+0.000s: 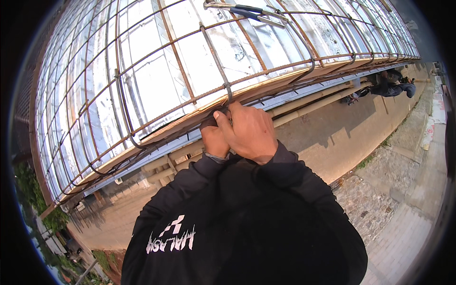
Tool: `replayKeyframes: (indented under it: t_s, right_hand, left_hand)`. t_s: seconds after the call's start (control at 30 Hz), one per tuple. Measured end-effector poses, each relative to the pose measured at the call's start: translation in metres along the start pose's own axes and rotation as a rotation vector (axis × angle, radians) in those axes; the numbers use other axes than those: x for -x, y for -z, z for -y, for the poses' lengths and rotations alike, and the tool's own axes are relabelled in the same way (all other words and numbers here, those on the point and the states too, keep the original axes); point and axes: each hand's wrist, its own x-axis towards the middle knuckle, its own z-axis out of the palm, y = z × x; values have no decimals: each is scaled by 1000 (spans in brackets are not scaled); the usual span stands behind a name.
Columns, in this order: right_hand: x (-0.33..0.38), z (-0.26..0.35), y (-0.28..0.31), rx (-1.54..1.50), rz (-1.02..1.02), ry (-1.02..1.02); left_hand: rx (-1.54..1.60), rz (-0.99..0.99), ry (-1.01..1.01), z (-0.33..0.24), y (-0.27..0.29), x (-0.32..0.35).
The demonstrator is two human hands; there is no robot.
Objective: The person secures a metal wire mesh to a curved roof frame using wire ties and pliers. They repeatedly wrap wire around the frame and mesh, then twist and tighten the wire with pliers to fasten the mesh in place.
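A rusty rebar grid lies over shiny silver sheets on a formwork deck. One bar runs down to the deck's near edge, where both hands meet. My left hand is closed around the bar's bent end at the edge. My right hand lies partly over the left, with its fingers curled on the same bar and the thumb pressing at the joint. What sits between the fingers is hidden. Both sleeves are black.
Blue-handled pliers rest on the grid at the far top. Timber beams run under the deck edge. Far below lie a concrete strip and cobbled paving. Another person crouches at the upper right.
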Motion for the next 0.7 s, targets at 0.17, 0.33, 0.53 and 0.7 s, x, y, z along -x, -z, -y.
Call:
replayKeyframes:
  t_s: [0.17,0.33,0.53,0.7]
  right_hand:
    - [-1,-14,4,-78,17,98]
    - [-2,-28,8,-225,48,138]
    - [1,-28,-5,-332,43,57]
    - [0,-29,-9,-255,-68,145]
  left_hand:
    - [220,-69,60,-29,0,6]
    - [94,78,61,-39,17,9]
    - [298,149,199,-69,45,12]
    - [432,404,450,-89,61,-7]
